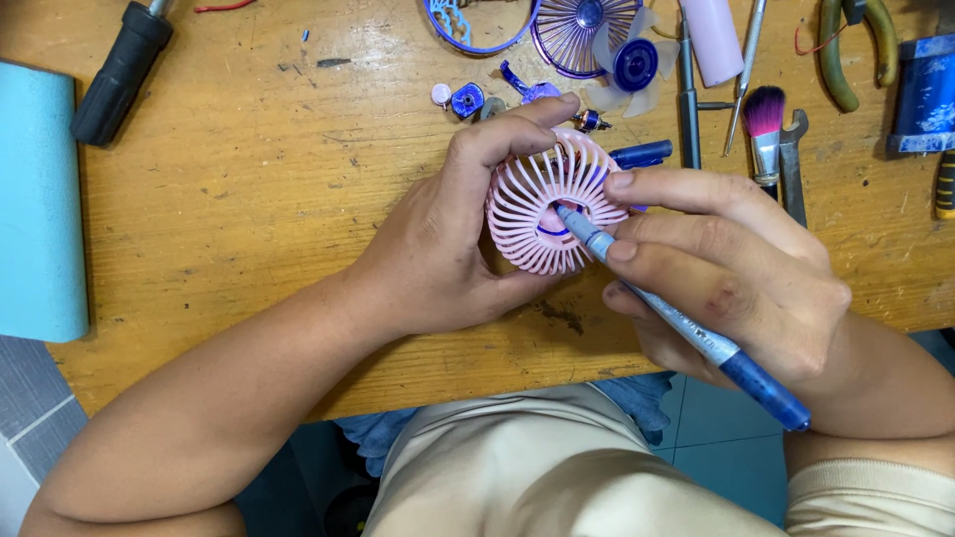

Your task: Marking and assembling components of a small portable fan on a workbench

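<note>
Left hand (448, 239) clenched around one pink fan grille (549, 204), fingers wrapped over its rim, held just above the wooden bench (279, 179). Right hand (726, 268) gripped one blue screwdriver (676, 320), tip in the grille's hub. Beyond: one purple grille (577, 30), one fan blade (633, 65), one brush (764, 124).

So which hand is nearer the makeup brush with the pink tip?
Right. The right hand lies just below the brush; the left hand, holding the pink fan grille, is farther left.
</note>
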